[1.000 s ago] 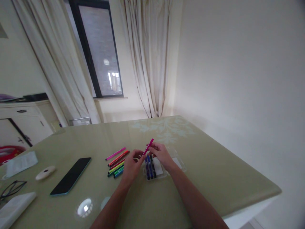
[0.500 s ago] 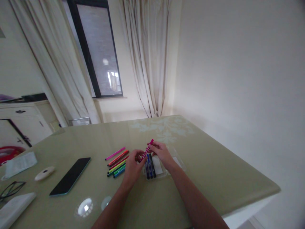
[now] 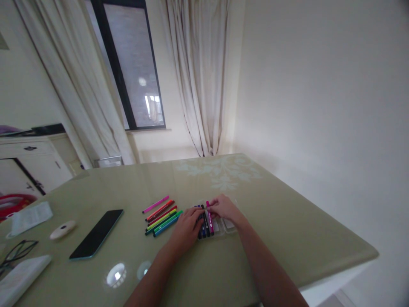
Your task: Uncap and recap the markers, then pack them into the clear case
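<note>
A clear plastic pen case (image 3: 228,225) lies on the green table (image 3: 287,230) with several dark markers in it. A magenta marker (image 3: 209,217) now lies in the case beside them. My right hand (image 3: 225,207) rests on the case with its fingertips pinched on the marker's far end. My left hand (image 3: 186,230) lies over the case's left side, fingers curled down onto the markers. Left of the hands, several loose markers (image 3: 161,216) in pink, red, yellow, green and blue lie side by side.
A black phone (image 3: 96,233) lies at the left, with a white oval object (image 3: 62,230), folded paper (image 3: 29,217), glasses (image 3: 15,252) and a white pad (image 3: 19,279) beyond it. The table's right edge drops off near the wall. Curtains and a window stand behind.
The magenta marker, held tilted in the air between both hands, has come down flat into the case. Both hands have lowered onto the case.
</note>
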Demonstrator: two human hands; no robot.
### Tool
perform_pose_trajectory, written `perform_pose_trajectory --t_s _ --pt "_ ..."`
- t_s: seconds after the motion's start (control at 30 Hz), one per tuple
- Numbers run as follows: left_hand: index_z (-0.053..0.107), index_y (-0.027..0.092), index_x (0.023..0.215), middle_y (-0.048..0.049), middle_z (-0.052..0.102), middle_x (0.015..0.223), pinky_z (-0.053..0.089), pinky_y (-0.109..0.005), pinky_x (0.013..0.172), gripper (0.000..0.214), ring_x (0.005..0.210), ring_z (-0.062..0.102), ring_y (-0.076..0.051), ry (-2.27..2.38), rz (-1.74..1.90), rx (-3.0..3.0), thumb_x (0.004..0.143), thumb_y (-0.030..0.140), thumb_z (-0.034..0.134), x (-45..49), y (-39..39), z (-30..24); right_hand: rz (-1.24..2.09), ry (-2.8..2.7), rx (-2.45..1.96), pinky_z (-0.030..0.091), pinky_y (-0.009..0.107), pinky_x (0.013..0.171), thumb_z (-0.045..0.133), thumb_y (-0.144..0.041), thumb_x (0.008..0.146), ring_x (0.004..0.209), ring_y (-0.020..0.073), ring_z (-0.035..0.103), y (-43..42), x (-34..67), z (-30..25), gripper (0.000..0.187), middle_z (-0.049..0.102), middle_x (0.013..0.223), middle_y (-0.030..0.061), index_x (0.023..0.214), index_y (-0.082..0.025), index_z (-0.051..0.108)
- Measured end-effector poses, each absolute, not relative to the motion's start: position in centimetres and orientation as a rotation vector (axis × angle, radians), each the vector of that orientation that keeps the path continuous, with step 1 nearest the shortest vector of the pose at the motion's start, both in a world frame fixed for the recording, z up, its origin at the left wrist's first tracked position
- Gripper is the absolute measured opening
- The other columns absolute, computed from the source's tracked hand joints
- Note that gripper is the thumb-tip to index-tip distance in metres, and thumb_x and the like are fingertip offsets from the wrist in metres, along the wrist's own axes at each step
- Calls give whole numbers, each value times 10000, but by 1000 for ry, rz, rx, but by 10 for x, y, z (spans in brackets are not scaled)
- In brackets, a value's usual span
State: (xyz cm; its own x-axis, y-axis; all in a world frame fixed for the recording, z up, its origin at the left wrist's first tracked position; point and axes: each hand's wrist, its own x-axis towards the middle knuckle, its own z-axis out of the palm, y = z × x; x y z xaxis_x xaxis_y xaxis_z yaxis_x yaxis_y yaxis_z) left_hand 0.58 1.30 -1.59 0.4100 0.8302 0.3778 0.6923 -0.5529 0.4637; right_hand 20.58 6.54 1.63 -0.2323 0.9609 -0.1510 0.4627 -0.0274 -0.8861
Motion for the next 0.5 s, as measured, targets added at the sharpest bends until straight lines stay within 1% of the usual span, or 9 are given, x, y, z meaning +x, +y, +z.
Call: perform_pose_trajectory --t_s 0.13,0.23,0.4,0.5 --pt "657 282 1293 -68 676 1316 455 -441 1060 332 1225 595 -251 1322 829 2466 1012 239 487 6 13 -13 1132 -1762 -1550 503 192 503 727 -200 782 595 166 716 64 199 15 71 762 672 58 739 -164 769" --pt "655 299 1307 -59 670 1328 450 -442 1064 357 1232 587 -245 1311 829 2475 1007 212 483 6 12 -12 1041 -1807 -1588 491 189 501 697 -153 781 578 159 708 63 198 17 83 760 665 57 758 -158 777" --pt "671 296 1304 -72 681 1316 464 -442 1037 375 1207 601 -251 1324 810 2507 997 200 478 6 11 -13 891 -1911 -1641 444 213 521 720 -150 751 543 158 663 64 200 17 120 706 555 37 643 -168 767" --pt "686 300 1278 -68 693 1300 472 -439 1022 356 1197 610 -257 1328 799 2530 998 208 487 8 10 -13 800 -1949 -1667 430 229 562 736 -138 724 607 172 674 65 200 15 104 724 593 45 632 -173 769"
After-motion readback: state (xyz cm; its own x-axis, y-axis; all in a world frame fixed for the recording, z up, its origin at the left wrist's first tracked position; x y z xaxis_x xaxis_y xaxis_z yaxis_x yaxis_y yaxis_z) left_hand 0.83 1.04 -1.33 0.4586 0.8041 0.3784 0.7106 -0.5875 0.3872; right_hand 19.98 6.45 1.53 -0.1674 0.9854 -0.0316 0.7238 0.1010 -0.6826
